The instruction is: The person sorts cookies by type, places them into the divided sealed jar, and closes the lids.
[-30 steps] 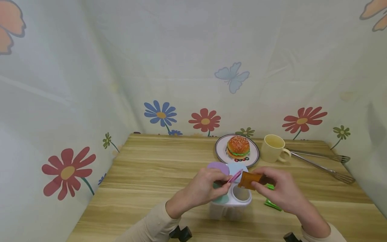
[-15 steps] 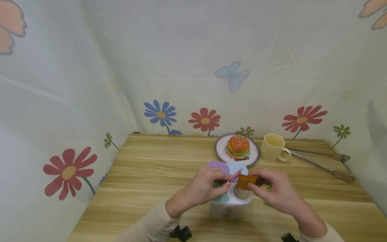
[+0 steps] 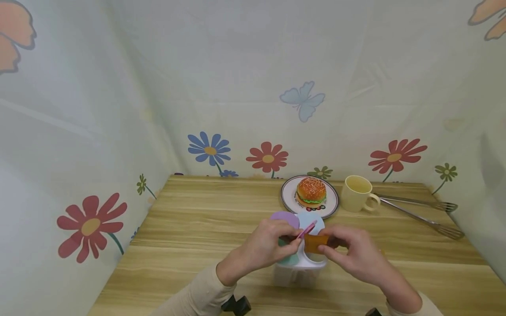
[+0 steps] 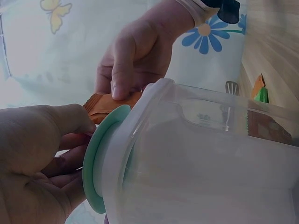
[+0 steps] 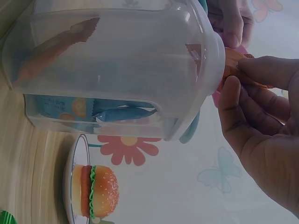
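Orange packet (image 3: 315,242): pinched by right hand (image 3: 353,256) over the open mouth of the clear container (image 3: 301,267). Pink lid flap (image 3: 307,229): held up by left hand (image 3: 265,247). Container stood on wooden table (image 3: 197,228); burger plate (image 3: 290,199), cream mug (image 3: 357,193) behind.

No legible text, brand or number is seen; the marks along the plate (image 3: 332,202) rim are too small to be read.

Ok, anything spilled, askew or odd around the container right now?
Nothing stands out. The clear container stands upright, the right hand holds an orange packet over its opening, and the burger sits squarely on its plate.
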A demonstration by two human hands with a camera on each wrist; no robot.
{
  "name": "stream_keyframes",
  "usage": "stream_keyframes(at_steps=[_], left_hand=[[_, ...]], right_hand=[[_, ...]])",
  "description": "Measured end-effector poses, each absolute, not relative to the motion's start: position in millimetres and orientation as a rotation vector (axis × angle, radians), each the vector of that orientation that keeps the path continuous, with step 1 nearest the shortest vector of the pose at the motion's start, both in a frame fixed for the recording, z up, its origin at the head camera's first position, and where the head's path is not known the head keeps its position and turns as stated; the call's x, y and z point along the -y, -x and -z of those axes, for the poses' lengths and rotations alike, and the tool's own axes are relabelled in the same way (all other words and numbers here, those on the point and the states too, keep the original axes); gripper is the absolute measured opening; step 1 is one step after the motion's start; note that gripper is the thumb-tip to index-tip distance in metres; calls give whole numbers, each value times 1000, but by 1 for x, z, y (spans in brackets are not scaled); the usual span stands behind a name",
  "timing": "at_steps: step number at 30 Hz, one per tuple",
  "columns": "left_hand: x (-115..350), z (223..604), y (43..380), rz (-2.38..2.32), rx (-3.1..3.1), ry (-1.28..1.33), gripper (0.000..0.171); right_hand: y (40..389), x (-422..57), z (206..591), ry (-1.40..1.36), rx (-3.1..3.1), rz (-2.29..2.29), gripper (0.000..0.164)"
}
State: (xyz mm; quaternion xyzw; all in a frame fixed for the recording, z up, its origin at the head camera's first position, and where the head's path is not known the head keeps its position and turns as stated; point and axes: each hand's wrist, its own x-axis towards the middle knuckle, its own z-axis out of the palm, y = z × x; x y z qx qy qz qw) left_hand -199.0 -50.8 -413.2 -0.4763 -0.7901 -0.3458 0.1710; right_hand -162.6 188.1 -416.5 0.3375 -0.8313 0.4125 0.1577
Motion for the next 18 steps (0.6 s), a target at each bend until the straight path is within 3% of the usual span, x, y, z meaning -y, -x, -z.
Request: stream_keyframes(at_steps=[18], left_hand=[[52, 413, 199, 995, 2243, 1347, 11]], right_hand=[[164, -190, 420, -989, 2367, -1198, 21]])
